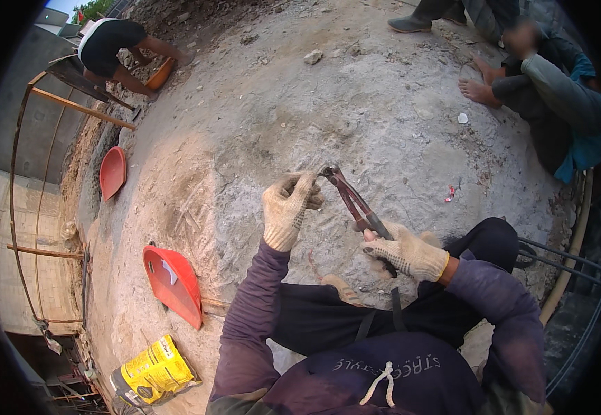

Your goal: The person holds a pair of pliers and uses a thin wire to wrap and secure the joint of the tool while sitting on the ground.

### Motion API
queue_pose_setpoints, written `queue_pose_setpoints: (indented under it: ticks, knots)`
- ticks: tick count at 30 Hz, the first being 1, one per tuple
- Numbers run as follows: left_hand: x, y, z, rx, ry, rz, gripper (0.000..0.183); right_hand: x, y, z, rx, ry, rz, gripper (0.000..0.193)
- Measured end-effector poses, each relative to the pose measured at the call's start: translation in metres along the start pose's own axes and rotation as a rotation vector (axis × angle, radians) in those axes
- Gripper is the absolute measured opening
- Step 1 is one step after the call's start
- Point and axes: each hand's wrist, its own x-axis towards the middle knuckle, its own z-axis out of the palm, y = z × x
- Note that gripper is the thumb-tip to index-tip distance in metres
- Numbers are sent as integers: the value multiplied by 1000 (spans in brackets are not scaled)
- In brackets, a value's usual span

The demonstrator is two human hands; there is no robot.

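Note:
My right hand [411, 254], in a pale knit glove with dark grip dots, is closed round the handles of long-handled pincers [353, 196]. They slant up and to the left, and their dark jaws end close to my left fingertips. My left hand [289, 207], gloved the same way, is raised with its fingers pinched beside those jaws. Whatever lies between the left fingers is too small to make out. Below the pincers, my bent legs in black trousers [314, 315] rest on the ground.
On dusty ground to my left lie a red scoop-shaped pan [174, 285], a yellow bag [154, 372] and a reddish basin [113, 173]. One person [115, 52] bends over an orange basin [161, 73]; another sits at far right [556, 90]. Bent steel bars [568, 257] stand at right.

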Motion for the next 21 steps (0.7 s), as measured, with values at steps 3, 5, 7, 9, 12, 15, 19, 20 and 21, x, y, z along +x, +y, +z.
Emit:
queue_pose_setpoints:
  ticks: [3, 5, 7, 9, 12, 15, 19, 20, 21]
  knots:
    - [0, 0, -1, -19, -13, -39, 36, -3, -4, 6, -55, 31, -22, 31]
    - [-1, -2, -1, -29, -18, -44, 36, -4, -6, 10, -110, 63, -37, 31]
    - [-1, -6, -2, -29, -22, -32, 35, -4, -5, 11, -151, 83, -38, 30]
    - [-2, -6, 0, 23, -13, -19, 29, -3, -3, 9, -158, 89, -17, 36]
    - [-1, -5, 0, 12, -19, -35, 25, -2, -1, 7, -150, 95, 16, 41]
    - [-2, -6, -2, -42, -19, -71, 25, -2, -3, 13, -219, 120, -4, 26]
    - [0, -6, -1, -67, -8, -78, 32, 4, 9, 2, -298, 113, -75, 27]
    - [1, -7, -1, -92, -1, -77, 32, 4, 11, 1, -313, 110, -112, 27]
    - [2, -8, -5, -115, 10, -77, 32, 4, 9, 3, -298, 121, -109, 27]
